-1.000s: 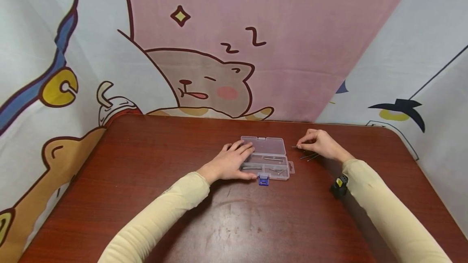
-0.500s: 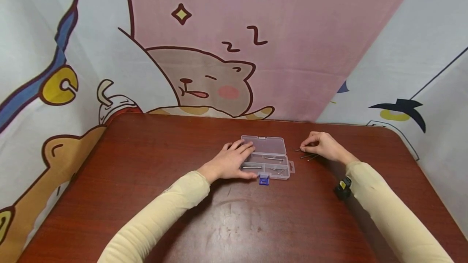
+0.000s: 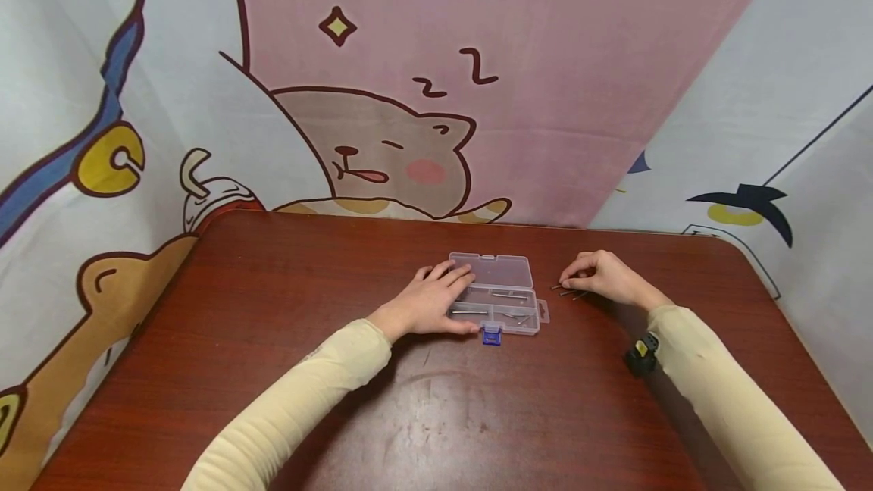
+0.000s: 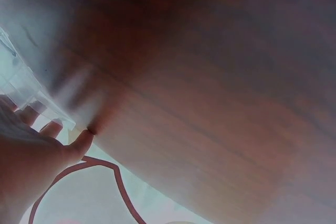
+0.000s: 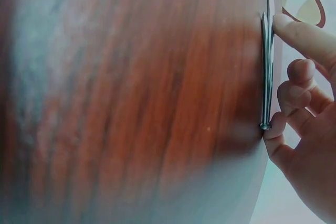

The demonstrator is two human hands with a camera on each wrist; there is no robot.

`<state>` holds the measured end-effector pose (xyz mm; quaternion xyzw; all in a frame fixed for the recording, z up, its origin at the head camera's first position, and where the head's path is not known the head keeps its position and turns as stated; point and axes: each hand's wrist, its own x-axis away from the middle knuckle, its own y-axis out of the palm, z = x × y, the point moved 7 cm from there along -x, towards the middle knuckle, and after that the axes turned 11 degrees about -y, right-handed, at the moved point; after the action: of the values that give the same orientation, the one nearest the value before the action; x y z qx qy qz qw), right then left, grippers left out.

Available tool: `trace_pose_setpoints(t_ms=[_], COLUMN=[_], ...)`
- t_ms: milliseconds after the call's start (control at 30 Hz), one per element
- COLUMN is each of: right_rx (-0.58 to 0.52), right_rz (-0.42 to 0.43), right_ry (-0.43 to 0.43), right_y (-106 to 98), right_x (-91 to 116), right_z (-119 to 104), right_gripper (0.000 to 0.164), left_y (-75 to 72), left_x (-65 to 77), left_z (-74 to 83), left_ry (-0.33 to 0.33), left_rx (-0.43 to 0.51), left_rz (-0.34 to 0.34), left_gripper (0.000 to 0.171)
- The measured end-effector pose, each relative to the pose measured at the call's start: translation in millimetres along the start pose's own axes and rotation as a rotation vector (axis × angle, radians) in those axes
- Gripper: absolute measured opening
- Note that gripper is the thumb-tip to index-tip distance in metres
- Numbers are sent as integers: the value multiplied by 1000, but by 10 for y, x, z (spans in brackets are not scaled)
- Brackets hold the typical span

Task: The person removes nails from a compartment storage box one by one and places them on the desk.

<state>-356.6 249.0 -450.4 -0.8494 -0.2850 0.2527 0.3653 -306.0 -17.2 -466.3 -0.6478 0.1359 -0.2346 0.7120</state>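
My left hand [image 3: 430, 301] lies with its fingers spread over the left side of a clear plastic box [image 3: 491, 298], whose lid stands open at the back. Metal nails sit in the box's compartments, among them a long nail [image 3: 470, 313] beside the thumb. To the right of the box, my right hand [image 3: 603, 276] has thumb and fingertips together at a nail [image 5: 269, 3], whose head sticks out past them. More nails [image 3: 573, 295] lie on the table under these fingers, partly hidden. In the left wrist view only the edge of the box shows past my fingers.
A blue latch [image 3: 492, 336] hangs at the box's front edge, and a clear hanging tab [image 3: 542, 311] juts from its right side. The red-brown wooden table [image 3: 436, 415] ends at a printed cloth [image 3: 546, 97] behind it.
My right hand has shifted slightly right and toward me, bringing its nail in close beside the other nails. The left hand and the box stay where they were.
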Motion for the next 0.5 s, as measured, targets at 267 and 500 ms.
trace_pose_setpoints(t_ms=[267, 500], right_rx=[-38, -76], right_rz=[-4, -38], right_ry=[-10, 42], right_y=[91, 156], right_x=[-63, -99], right_z=[-64, -107], right_gripper=[9, 7], left_y=[-18, -22], left_x=[14, 17], left_z=[4, 9], left_ry=[3, 7], left_rx=[7, 8], left_rz=[5, 9], left_gripper=[92, 91])
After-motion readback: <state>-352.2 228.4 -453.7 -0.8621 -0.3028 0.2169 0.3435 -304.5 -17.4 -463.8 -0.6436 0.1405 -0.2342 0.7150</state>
